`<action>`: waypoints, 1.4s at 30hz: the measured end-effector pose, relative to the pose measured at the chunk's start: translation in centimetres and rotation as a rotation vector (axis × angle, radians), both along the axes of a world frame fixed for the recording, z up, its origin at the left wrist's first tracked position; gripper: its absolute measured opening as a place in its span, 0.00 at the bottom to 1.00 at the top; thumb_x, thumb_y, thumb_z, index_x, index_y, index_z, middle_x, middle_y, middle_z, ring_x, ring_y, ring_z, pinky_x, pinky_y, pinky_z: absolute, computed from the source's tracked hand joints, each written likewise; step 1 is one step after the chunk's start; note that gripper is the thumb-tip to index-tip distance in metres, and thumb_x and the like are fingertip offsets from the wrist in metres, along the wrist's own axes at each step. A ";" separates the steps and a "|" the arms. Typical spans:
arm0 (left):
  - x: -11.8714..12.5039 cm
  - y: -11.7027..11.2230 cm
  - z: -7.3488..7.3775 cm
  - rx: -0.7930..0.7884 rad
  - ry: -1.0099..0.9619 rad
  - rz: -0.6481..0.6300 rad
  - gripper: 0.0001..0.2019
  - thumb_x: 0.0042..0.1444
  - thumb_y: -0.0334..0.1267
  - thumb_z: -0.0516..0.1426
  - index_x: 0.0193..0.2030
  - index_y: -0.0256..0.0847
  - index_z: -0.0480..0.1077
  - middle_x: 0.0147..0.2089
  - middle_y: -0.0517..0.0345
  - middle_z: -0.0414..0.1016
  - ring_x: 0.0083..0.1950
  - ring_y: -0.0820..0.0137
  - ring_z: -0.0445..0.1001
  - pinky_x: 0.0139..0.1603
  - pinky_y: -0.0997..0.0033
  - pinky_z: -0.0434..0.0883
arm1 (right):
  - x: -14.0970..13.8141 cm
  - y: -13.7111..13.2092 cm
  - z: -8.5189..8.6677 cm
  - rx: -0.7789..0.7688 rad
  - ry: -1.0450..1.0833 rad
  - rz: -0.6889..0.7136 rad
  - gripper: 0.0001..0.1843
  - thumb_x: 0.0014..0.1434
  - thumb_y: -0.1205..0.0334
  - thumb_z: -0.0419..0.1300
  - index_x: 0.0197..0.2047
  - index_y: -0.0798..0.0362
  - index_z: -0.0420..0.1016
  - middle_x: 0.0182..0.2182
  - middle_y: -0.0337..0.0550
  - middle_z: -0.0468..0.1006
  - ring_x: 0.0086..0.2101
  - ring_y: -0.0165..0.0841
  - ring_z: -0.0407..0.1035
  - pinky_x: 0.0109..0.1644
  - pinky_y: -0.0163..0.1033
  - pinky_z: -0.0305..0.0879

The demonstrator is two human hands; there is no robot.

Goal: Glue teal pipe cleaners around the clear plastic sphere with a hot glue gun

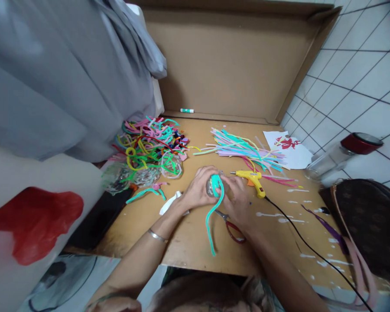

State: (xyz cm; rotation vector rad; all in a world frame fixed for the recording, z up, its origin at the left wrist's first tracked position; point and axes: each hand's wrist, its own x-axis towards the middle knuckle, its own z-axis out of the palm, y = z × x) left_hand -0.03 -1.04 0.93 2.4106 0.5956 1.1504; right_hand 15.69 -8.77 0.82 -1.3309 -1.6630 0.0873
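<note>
My left hand (199, 186) is wrapped round a small clear rounded piece (209, 187), perhaps glass or plastic. A turquoise pipe cleaner (209, 225) lies over it in short bands, and its long tail hangs down toward the table's front edge. On the other side, my right hand (235, 193) has its fingers closed at the pipe cleaner and the clear piece; the exact fingertip contact is partly hidden. Scissors (235, 232) with red handles lie partly under my right hand. Just beyond that hand rests a yellow hot glue gun (254, 180).
Colourful pipe-cleaner pieces (149, 138) are heaped at left, near clear rounded pieces (146, 175). Straight pipe cleaners (243, 149) lie at the back. A black cord (292, 223) runs right, past a brown bag (367, 229) and a clear bottle (331, 162). Cardboard (227, 65) stands behind.
</note>
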 end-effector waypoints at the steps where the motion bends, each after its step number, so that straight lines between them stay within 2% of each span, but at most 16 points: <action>1: 0.0 0.0 0.0 0.002 -0.006 0.000 0.32 0.45 0.40 0.65 0.57 0.42 0.60 0.55 0.44 0.69 0.58 0.54 0.68 0.59 0.51 0.67 | 0.0 0.0 0.0 0.018 0.000 -0.033 0.15 0.61 0.63 0.57 0.52 0.49 0.73 0.41 0.46 0.74 0.43 0.38 0.70 0.48 0.46 0.69; 5: 0.2 -0.1 -0.1 0.007 -0.016 0.036 0.31 0.45 0.39 0.65 0.56 0.41 0.61 0.56 0.43 0.68 0.59 0.54 0.68 0.59 0.51 0.67 | 0.0 -0.1 -0.1 0.097 -0.032 -0.109 0.10 0.60 0.60 0.60 0.46 0.49 0.75 0.38 0.45 0.76 0.39 0.38 0.70 0.45 0.47 0.68; 10: 0.3 -0.2 -0.2 -0.030 0.008 0.055 0.30 0.44 0.38 0.64 0.56 0.41 0.62 0.57 0.43 0.68 0.60 0.53 0.67 0.61 0.50 0.65 | -0.1 -0.4 0.4 0.141 -0.058 -0.103 0.06 0.62 0.59 0.58 0.40 0.50 0.74 0.33 0.43 0.76 0.35 0.36 0.69 0.40 0.44 0.66; 14: 0.4 -0.2 -0.1 -0.038 0.011 0.055 0.32 0.43 0.39 0.65 0.57 0.42 0.62 0.57 0.44 0.68 0.60 0.53 0.67 0.61 0.49 0.65 | -0.3 -0.6 0.8 0.113 -0.048 -0.100 0.10 0.65 0.61 0.53 0.35 0.50 0.73 0.30 0.42 0.73 0.33 0.35 0.67 0.39 0.43 0.64; 17: 0.4 -0.2 0.0 -0.031 0.018 0.041 0.32 0.43 0.39 0.65 0.57 0.42 0.62 0.57 0.45 0.69 0.60 0.54 0.67 0.61 0.50 0.66 | -0.3 -0.5 0.8 0.121 -0.047 -0.067 0.12 0.65 0.61 0.52 0.32 0.50 0.72 0.29 0.43 0.72 0.32 0.35 0.66 0.39 0.43 0.64; 24: 0.3 0.0 0.0 -0.024 -0.004 0.004 0.31 0.43 0.38 0.66 0.56 0.40 0.64 0.56 0.45 0.69 0.59 0.54 0.67 0.62 0.52 0.65 | -0.7 -0.1 0.6 0.106 0.044 0.019 0.11 0.64 0.61 0.52 0.31 0.50 0.71 0.28 0.42 0.72 0.31 0.34 0.67 0.34 0.41 0.64; 32: 0.2 0.2 -0.2 -0.059 -0.003 0.008 0.33 0.41 0.38 0.66 0.56 0.42 0.63 0.57 0.45 0.69 0.60 0.54 0.67 0.62 0.50 0.65 | -1.2 0.0 0.4 0.094 0.159 0.023 0.08 0.63 0.61 0.55 0.33 0.50 0.73 0.28 0.40 0.73 0.30 0.33 0.68 0.33 0.39 0.66; 38: 0.1 0.2 0.1 -0.067 -0.004 0.012 0.30 0.44 0.39 0.65 0.55 0.41 0.63 0.57 0.44 0.68 0.59 0.54 0.68 0.61 0.51 0.66 | -0.8 -0.3 0.4 0.066 0.132 -0.026 0.02 0.59 0.63 0.58 0.36 0.50 0.71 0.30 0.40 0.73 0.31 0.33 0.68 0.35 0.39 0.67; 42: 0.1 0.2 0.2 -0.048 -0.011 0.009 0.31 0.43 0.39 0.66 0.55 0.42 0.64 0.56 0.45 0.68 0.59 0.54 0.68 0.61 0.51 0.67 | 0.2 0.0 0.4 0.069 0.062 -0.056 0.09 0.59 0.63 0.58 0.44 0.50 0.71 0.35 0.42 0.75 0.35 0.35 0.70 0.39 0.42 0.69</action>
